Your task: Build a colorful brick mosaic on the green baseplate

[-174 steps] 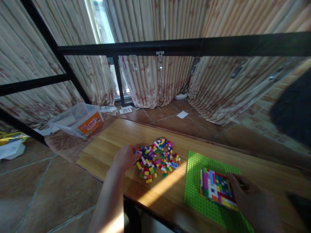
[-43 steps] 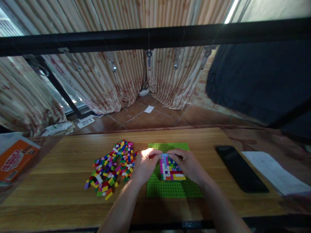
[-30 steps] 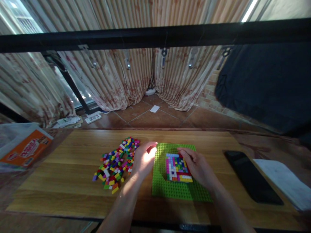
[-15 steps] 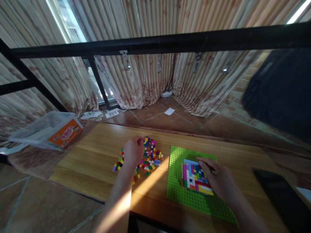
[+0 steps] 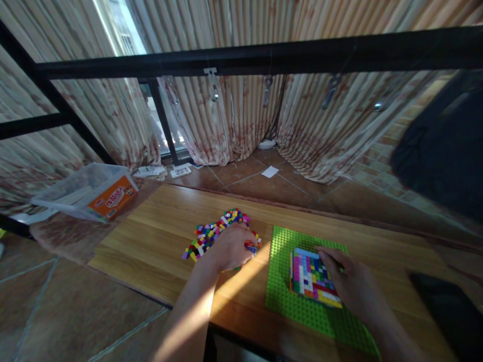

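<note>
We have the brick block on the green baseplate, right side of the table. Right hand, fingers bent narrow, touches its right edge; can't tell if gripping. A sideways push there could skew the block. Farther left, left hand curls over the loose brick pile, contents hidden; a careless sweep might scatter it. Plastic tub far left.

Loose bricks, multicoloured block, green baseplate beneath

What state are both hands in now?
Left hand: over the loose bricks; grip cannot be told.
Right hand: at the edge of the brick panel; grip cannot be told.
</note>
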Action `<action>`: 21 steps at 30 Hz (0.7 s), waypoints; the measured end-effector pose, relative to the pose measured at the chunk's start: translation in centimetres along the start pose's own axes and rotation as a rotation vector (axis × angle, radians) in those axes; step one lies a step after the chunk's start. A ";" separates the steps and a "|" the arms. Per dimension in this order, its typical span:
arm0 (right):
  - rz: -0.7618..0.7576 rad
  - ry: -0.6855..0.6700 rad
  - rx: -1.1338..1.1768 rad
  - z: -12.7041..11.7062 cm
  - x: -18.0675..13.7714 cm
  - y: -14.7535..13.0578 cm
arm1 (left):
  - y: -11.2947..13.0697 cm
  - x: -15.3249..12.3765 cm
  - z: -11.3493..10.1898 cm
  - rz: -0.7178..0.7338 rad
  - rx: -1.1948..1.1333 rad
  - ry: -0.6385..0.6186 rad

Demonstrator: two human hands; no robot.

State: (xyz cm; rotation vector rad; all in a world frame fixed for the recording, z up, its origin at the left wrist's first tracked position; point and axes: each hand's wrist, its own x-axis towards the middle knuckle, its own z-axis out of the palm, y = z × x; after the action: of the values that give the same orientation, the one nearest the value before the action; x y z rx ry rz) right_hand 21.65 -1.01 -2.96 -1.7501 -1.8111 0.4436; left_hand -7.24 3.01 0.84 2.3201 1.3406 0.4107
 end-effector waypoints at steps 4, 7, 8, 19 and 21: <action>-0.004 -0.001 0.014 -0.1 0.0 -0.3 | 0.1 0.3 0.5 -0.013 0.061 -0.023; -0.022 0.074 0.042 -0.4 0.1 -0.6 | 0.2 0.3 0.1 -0.021 -0.034 0.030; -0.015 0.122 0.051 -0.5 0.1 -0.7 | 0.3 0.3 -0.1 -0.013 -0.098 0.046; -0.105 0.207 0.315 -0.7 -0.9 -3.1 | 5.1 2.0 4.1 -0.162 -1.120 0.048; -0.187 0.138 0.290 -0.5 -1.0 -3.5 | 6.1 2.4 5.0 -0.233 -1.258 0.050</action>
State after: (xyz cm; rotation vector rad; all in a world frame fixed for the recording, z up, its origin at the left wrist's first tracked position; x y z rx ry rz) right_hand 19.17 -2.39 -0.69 -1.3690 -1.6981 0.4706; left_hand 0.72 1.29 -0.33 1.1035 0.8944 0.8989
